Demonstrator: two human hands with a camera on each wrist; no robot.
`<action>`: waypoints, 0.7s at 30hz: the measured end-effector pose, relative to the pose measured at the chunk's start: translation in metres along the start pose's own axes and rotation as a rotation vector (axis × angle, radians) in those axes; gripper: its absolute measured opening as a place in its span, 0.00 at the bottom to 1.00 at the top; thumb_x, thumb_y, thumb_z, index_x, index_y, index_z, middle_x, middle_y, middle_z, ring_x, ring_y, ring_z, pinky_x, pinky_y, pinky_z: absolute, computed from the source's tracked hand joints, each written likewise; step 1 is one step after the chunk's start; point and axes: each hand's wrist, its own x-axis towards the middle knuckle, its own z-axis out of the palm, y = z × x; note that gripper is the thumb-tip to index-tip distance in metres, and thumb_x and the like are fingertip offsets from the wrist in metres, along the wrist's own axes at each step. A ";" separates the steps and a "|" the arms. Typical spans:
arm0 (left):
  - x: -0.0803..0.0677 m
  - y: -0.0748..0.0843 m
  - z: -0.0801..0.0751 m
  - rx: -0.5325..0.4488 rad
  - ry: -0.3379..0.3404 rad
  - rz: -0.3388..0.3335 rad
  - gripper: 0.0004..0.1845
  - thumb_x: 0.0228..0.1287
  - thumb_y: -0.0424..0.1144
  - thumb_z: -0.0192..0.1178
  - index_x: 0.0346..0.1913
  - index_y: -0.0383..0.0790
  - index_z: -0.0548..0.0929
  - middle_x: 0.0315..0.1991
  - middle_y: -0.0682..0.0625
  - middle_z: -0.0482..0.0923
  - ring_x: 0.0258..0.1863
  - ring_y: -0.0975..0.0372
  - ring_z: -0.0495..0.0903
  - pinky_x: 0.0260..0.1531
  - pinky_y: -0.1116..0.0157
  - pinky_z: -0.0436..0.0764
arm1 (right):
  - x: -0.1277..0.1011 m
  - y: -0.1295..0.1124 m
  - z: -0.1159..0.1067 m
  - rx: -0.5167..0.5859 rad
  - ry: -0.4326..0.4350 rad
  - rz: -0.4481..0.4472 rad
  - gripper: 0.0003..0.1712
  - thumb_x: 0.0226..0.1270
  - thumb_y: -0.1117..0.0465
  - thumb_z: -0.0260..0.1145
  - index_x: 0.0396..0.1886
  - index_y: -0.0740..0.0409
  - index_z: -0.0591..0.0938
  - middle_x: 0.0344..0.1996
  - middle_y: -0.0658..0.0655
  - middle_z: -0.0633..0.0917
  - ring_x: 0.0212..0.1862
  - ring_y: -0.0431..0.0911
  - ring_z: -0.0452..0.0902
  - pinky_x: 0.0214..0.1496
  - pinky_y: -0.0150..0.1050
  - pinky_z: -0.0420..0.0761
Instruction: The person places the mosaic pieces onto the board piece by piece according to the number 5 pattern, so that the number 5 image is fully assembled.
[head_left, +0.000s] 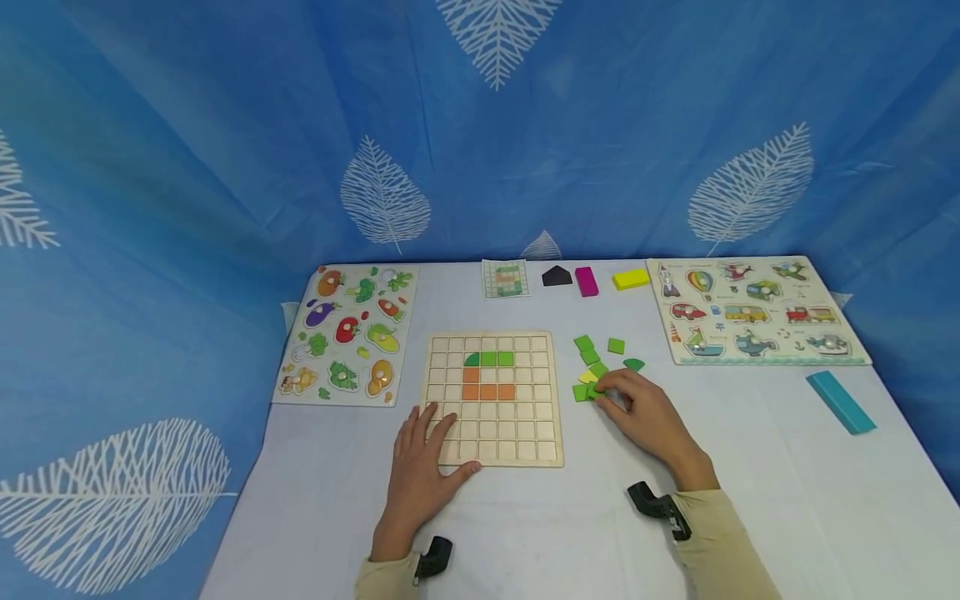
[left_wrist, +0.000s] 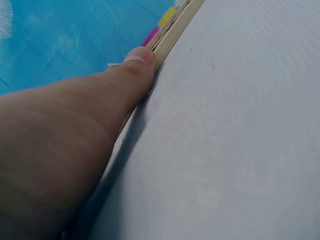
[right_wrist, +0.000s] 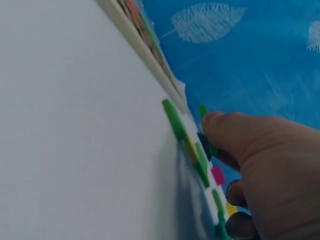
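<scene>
- Head view: a pale wooden grid board (head_left: 494, 398) lies near the middle of the table (head_left: 750, 467), with three green tiles in one row and four orange ones just below. The left hand (head_left: 422, 467) lies flat, fingers straight, on the board's near left corner. The right hand (head_left: 645, 414) has its fingers curled down on a green tile (head_left: 595, 390) in the loose pile just right of the board. Bare cloth runs from there to the near edge.
- Left wrist view: the thumb (left_wrist: 135, 67) presses against the board's thin edge; open table lies to the right.
- Right wrist view: fingertips (right_wrist: 215, 125) pinch a green tile standing on edge.
</scene>
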 end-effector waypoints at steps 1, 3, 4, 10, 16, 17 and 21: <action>0.000 0.000 0.000 0.000 0.002 0.001 0.46 0.54 0.68 0.69 0.73 0.50 0.72 0.80 0.45 0.57 0.81 0.44 0.49 0.77 0.39 0.53 | 0.004 -0.003 0.001 -0.003 -0.006 0.002 0.08 0.63 0.60 0.76 0.41 0.48 0.87 0.46 0.50 0.86 0.29 0.36 0.67 0.31 0.31 0.69; 0.000 0.000 -0.001 0.002 0.003 0.001 0.46 0.54 0.68 0.69 0.73 0.50 0.72 0.80 0.45 0.57 0.81 0.44 0.49 0.77 0.39 0.54 | 0.013 -0.010 0.002 -0.006 -0.020 0.008 0.08 0.64 0.59 0.75 0.42 0.49 0.87 0.47 0.51 0.86 0.31 0.38 0.69 0.32 0.33 0.71; 0.000 0.000 -0.002 0.003 0.004 0.001 0.46 0.54 0.68 0.69 0.72 0.50 0.72 0.80 0.45 0.57 0.81 0.44 0.49 0.77 0.39 0.54 | 0.019 -0.014 0.004 -0.011 -0.029 0.013 0.08 0.65 0.59 0.75 0.42 0.49 0.87 0.47 0.51 0.86 0.33 0.39 0.71 0.34 0.34 0.72; 0.001 -0.001 -0.002 -0.002 0.005 0.002 0.46 0.54 0.68 0.70 0.72 0.50 0.72 0.80 0.45 0.57 0.81 0.44 0.49 0.77 0.39 0.54 | 0.052 -0.036 0.020 -0.028 -0.129 0.017 0.09 0.69 0.55 0.72 0.47 0.48 0.87 0.51 0.51 0.86 0.46 0.47 0.82 0.47 0.45 0.83; 0.000 -0.001 0.000 -0.010 -0.002 -0.004 0.46 0.54 0.67 0.70 0.72 0.49 0.72 0.80 0.45 0.57 0.81 0.44 0.49 0.77 0.39 0.53 | 0.079 -0.049 0.040 -0.060 -0.230 -0.033 0.10 0.72 0.54 0.68 0.48 0.50 0.87 0.53 0.52 0.85 0.57 0.50 0.83 0.60 0.51 0.83; 0.000 -0.001 0.000 -0.013 0.002 -0.003 0.46 0.54 0.67 0.70 0.72 0.49 0.72 0.80 0.45 0.57 0.81 0.44 0.49 0.77 0.39 0.53 | 0.083 -0.051 0.043 -0.072 -0.239 -0.047 0.10 0.73 0.54 0.68 0.49 0.50 0.87 0.53 0.51 0.85 0.57 0.50 0.83 0.60 0.50 0.83; 0.000 0.000 0.000 -0.009 0.007 0.004 0.46 0.54 0.67 0.70 0.72 0.49 0.72 0.80 0.44 0.57 0.81 0.43 0.49 0.77 0.39 0.54 | 0.094 -0.054 0.051 -0.117 -0.262 -0.087 0.11 0.73 0.54 0.67 0.50 0.50 0.87 0.53 0.51 0.84 0.58 0.49 0.83 0.59 0.50 0.84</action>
